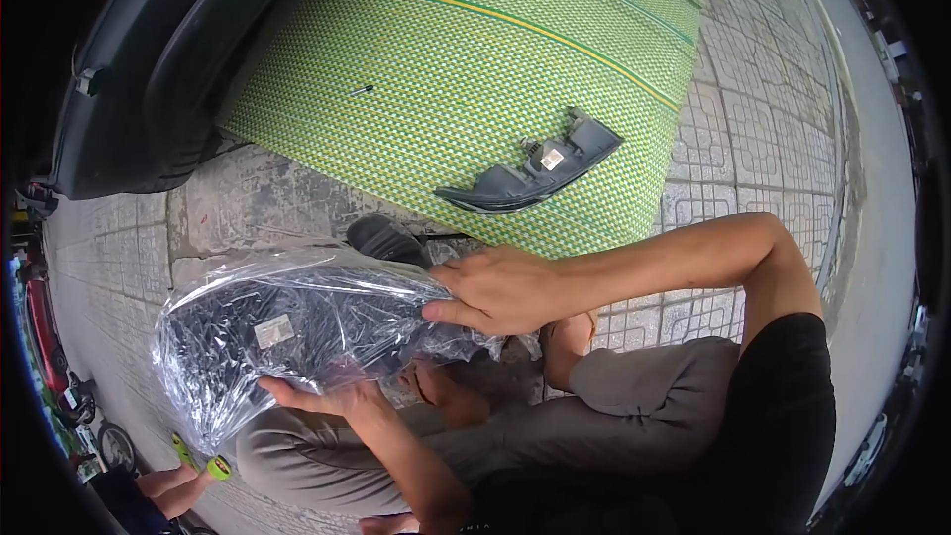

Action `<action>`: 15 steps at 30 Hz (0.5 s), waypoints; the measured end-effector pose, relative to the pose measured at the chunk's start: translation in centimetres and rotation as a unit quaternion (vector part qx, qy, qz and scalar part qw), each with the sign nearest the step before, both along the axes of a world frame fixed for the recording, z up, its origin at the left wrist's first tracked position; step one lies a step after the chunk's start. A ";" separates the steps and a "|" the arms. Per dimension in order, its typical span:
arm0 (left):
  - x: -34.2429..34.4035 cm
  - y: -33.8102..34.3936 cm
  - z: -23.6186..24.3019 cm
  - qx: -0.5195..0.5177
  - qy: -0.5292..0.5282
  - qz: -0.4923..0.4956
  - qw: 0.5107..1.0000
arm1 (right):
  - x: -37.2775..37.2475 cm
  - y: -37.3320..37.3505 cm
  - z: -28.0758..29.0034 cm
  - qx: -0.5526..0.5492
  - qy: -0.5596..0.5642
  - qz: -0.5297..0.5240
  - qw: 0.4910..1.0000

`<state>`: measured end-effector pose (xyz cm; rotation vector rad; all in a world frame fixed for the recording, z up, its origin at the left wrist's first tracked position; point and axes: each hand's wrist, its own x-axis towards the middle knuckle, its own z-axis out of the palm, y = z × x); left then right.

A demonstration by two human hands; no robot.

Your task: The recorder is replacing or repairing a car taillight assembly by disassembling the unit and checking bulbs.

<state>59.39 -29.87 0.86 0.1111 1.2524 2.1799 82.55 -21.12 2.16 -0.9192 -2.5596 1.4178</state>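
Note:
A clear crinkled plastic bag (327, 322) with a dark part inside and a white label (274, 331) lies across my lap. My left hand (337, 398) grips its lower edge from beneath, thumb along the front. My right hand (495, 289) is closed on its upper right end. The shape of the part inside is unclear through the wrinkles. Beyond the bag, a long curved dark plastic part (505, 183), like a vehicle lamp housing, lies on the green woven mat (446, 59).
A black bumper-like body part (119, 109) stands at upper left. A small dark object (362, 89) lies on the mat. Tiled pavement (743, 139) surrounds the mat. Another person's legs in green sandals (219, 468) show at lower left, near parked vehicles (45, 327).

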 end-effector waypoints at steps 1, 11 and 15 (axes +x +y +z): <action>0.3 0.2 -0.3 -0.001 -0.001 -0.002 1.000 | 0.3 0.4 0.2 -0.001 -0.001 -0.002 1.000; 1.1 0.8 -0.7 0.039 0.049 0.003 0.998 | 2.3 7.3 0.5 0.383 -0.066 0.003 0.921; 0.0 -0.5 -0.1 0.105 0.007 0.005 0.994 | 0.4 7.4 -0.6 0.421 -0.059 0.005 0.905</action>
